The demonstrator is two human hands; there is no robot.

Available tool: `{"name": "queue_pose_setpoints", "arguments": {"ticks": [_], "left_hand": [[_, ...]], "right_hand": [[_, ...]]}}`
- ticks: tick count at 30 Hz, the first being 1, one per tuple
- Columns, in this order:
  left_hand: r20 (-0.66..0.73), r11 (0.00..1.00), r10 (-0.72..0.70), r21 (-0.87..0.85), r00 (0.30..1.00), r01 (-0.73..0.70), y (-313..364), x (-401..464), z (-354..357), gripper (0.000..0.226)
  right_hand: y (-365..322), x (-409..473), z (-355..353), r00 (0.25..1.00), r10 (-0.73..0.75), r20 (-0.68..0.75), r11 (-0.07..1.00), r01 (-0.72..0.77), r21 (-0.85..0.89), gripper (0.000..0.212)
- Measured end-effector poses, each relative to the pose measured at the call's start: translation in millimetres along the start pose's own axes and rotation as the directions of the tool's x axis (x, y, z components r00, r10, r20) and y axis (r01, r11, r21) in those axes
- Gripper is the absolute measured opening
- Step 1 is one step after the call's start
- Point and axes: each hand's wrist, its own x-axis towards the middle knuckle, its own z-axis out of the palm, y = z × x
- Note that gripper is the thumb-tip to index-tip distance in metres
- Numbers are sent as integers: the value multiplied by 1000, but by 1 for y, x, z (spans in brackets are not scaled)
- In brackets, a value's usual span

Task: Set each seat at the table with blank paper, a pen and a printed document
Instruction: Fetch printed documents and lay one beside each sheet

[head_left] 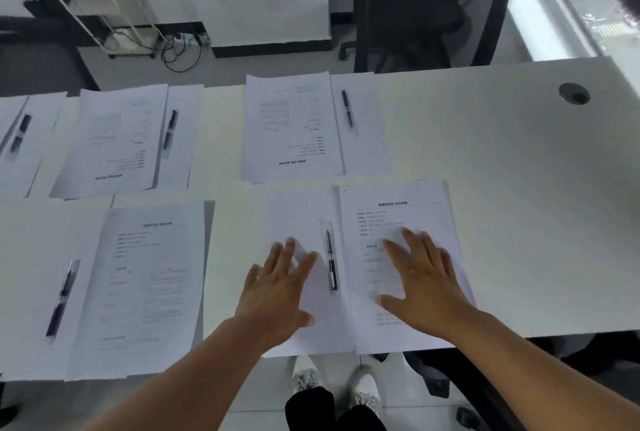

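Five paper sets laid out on the white table (pixel 502 188), seen from the head camera. At lower centre, both hands flat and spread, gripping nothing: left hand (pixel 277 292) with straight fingers pressed on the blank paper (pixel 298 216), right hand (pixel 422 278) with straight fingers pressed on the printed document (pixel 408 209) just beside it. Between the two hands, a black pen (pixel 330 259) lying lengthwise on the blank sheet, near its right edge. At lower left, a second printed document (pixel 149 285) with a pen (pixel 62 299) to its left. Along the far edge, upper centre, another document (pixel 294 125) with its pen (pixel 347 109) at its right; left of it one more document (pixel 114 139) and pen (pixel 170 129); at the far left edge, a partly cut-off set. Top right, a black mesh chair (pixel 429 15) behind the table. Bottom centre, white shoes (pixel 304 375) on the floor.
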Motion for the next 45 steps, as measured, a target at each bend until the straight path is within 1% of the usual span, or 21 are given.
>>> {"name": "queue_pose_setpoints", "arguments": {"ticks": [20, 30, 36, 39, 45], "left_hand": [[30, 1000, -10, 6, 1000, 10, 5, 1, 1, 114], [13, 1000, -11, 15, 1000, 11, 8, 5, 3, 116], [-5, 1000, -11, 5, 1000, 11, 7, 5, 3, 117], [-38, 1000, -19, -6, 999, 19, 8, 1, 0, 117], [-104, 995, -82, -57, 991, 76, 2, -25, -17, 118]], "right_hand": [[0, 3, 1, 1000, 16, -3, 1000, -16, 5, 102], [5, 4, -3, 1000, 18, 4, 1000, -18, -8, 102], [4, 5, -4, 1000, 15, 12, 1000, -15, -11, 103], [4, 2, -6, 1000, 17, 16, 1000, -17, -4, 104], [-11, -8, -19, 1000, -3, 27, 1000, 4, -18, 105]]}}
